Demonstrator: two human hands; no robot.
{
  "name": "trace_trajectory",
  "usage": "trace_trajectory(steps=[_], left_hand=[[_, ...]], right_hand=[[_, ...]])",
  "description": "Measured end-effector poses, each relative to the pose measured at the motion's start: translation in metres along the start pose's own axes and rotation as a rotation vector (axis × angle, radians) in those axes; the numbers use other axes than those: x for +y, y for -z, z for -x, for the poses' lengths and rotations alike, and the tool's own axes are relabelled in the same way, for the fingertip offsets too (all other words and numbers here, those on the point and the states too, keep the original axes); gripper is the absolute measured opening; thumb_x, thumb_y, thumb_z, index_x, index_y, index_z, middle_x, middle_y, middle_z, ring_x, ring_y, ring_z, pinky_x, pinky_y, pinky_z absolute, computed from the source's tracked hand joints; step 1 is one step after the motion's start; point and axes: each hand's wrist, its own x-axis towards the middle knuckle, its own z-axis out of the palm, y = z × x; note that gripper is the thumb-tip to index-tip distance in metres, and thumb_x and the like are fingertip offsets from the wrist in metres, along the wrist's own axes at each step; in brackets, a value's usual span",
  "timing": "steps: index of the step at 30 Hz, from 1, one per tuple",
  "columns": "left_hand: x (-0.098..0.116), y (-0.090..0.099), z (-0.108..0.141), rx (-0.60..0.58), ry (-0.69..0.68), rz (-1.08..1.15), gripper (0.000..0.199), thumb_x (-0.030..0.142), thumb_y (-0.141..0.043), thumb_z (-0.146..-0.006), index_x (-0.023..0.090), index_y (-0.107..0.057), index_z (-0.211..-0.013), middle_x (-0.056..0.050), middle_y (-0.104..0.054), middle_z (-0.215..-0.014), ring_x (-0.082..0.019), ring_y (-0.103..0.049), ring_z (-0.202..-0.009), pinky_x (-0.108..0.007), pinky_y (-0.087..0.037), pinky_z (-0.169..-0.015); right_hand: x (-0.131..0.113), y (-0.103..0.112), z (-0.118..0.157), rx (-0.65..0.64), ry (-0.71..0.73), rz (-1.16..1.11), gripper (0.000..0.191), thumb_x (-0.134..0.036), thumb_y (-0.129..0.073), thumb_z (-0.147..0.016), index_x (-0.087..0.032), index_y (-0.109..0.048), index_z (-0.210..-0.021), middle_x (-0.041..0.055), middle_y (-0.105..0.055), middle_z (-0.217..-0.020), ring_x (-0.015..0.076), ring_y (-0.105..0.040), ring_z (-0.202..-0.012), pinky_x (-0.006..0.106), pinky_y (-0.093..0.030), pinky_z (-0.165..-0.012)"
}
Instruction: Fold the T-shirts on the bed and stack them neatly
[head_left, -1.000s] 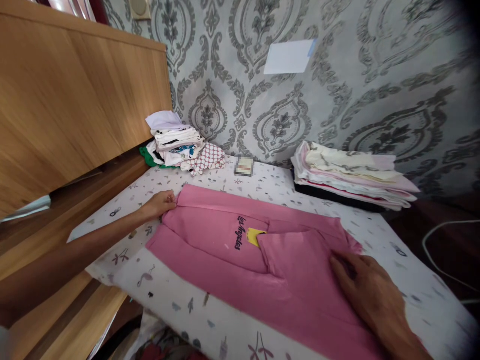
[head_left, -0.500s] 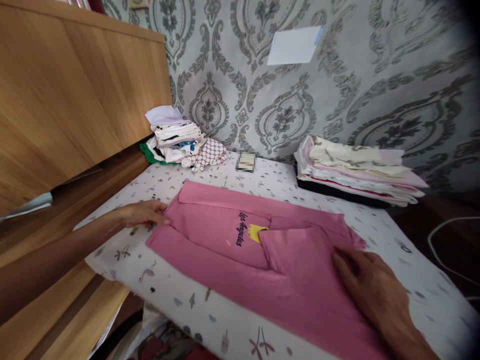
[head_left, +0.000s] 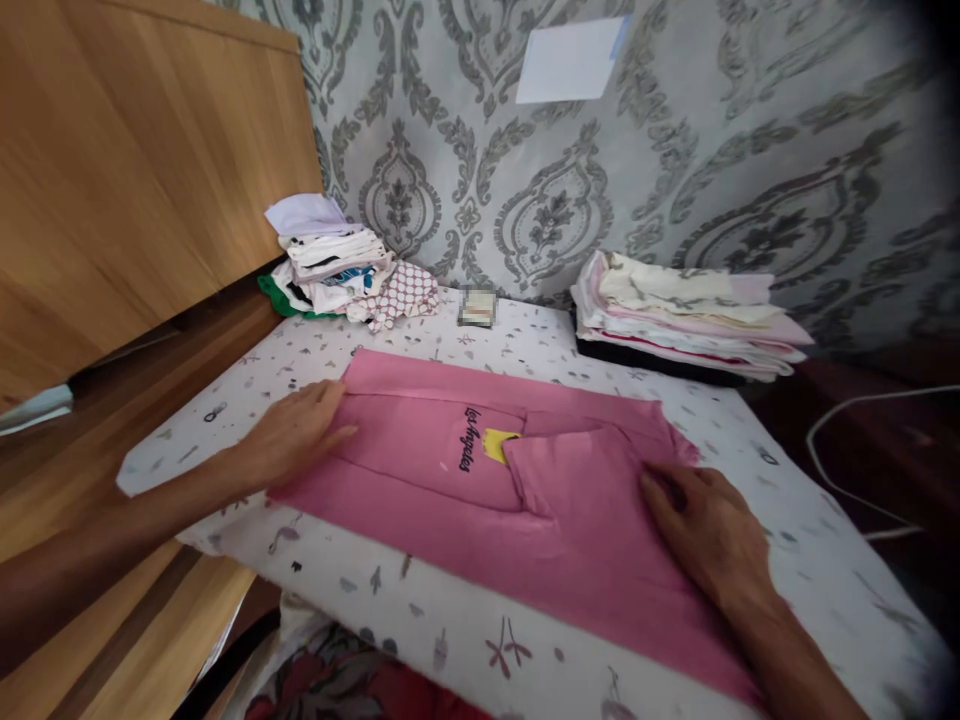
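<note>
One pink garment (head_left: 465,525), partly folded, lies flat between my two hands on the surface. My left hand (head_left: 296,435) rests on its left end, thumb spread from fingers; my right hand (head_left: 709,520) touches the right part, though I can't tell whether it pinches cloth. Beyond are two clothes piles, a looser left one (head_left: 337,265) and a neater right one (head_left: 675,315), with one small blurred object (head_left: 478,307) between. Everything sits on a white printed cover (head_left: 247,400), beside a wooden panel (head_left: 150,150) and patterned wall (head_left: 555,220).
</note>
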Motion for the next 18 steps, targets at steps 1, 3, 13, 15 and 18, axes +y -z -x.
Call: trace_trajectory(steps=[1, 3, 13, 15, 18], left_hand=[[0.007, -0.007, -0.003, 0.021, -0.100, 0.010, 0.055, 0.053, -0.042, -0.094, 0.015, -0.050, -0.134, -0.020, -0.059, -0.138, -0.033, -0.054, -0.129, -0.044, -0.044, -0.103], [0.015, -0.027, -0.009, 0.043, -0.243, 0.022, 0.066, 0.053, -0.037, -0.097, 0.012, -0.037, -0.149, -0.019, -0.037, -0.160, -0.030, -0.035, -0.148, -0.044, -0.031, -0.118], [-0.026, -0.085, -0.022, 0.064, -0.284, -0.103, 0.079, 0.059, -0.032, -0.097, 0.015, -0.019, -0.162, -0.012, -0.024, -0.166, -0.032, -0.022, -0.153, -0.051, -0.028, -0.122], [-0.030, -0.089, -0.022, 0.108, -0.310, -0.102, 0.078, 0.055, -0.033, -0.097, 0.020, -0.011, -0.163, -0.009, -0.024, -0.167, -0.033, -0.024, -0.153, -0.052, -0.030, -0.121], [-0.042, -0.096, -0.021, 0.182, -0.412, -0.075, 0.074, 0.049, -0.032, -0.098, 0.033, 0.002, -0.162, 0.002, -0.015, -0.169, -0.033, -0.026, -0.152, -0.055, -0.034, -0.118]], right_hand=[[0.000, 0.000, 0.000, 0.000, -0.003, -0.003, 0.043, -0.045, -0.040, -0.090, -0.019, -0.072, -0.103, 0.0122, -0.064, -0.096, 0.0301, -0.063, -0.093, 0.041, -0.053, -0.078], [-0.001, -0.001, 0.001, -0.005, -0.007, -0.018, 0.043, -0.044, -0.041, -0.090, -0.018, -0.072, -0.105, 0.0113, -0.064, -0.095, 0.0295, -0.063, -0.093, 0.042, -0.052, -0.081], [0.001, 0.000, 0.003, 0.024, -0.026, -0.149, 0.037, -0.038, -0.047, -0.091, -0.017, -0.073, -0.105, 0.0115, -0.065, -0.096, 0.0257, -0.061, -0.092, 0.039, -0.050, -0.083], [0.002, 0.003, 0.003, 0.019, -0.057, -0.246, 0.036, -0.038, -0.047, -0.091, -0.017, -0.073, -0.105, 0.0109, -0.066, -0.097, 0.0237, -0.062, -0.088, 0.038, -0.050, -0.083], [0.011, 0.014, 0.008, 0.049, -0.104, -0.471, 0.036, -0.038, -0.046, -0.091, -0.019, -0.071, -0.108, 0.0098, -0.070, -0.102, 0.0219, -0.063, -0.089, 0.037, -0.051, -0.083]])
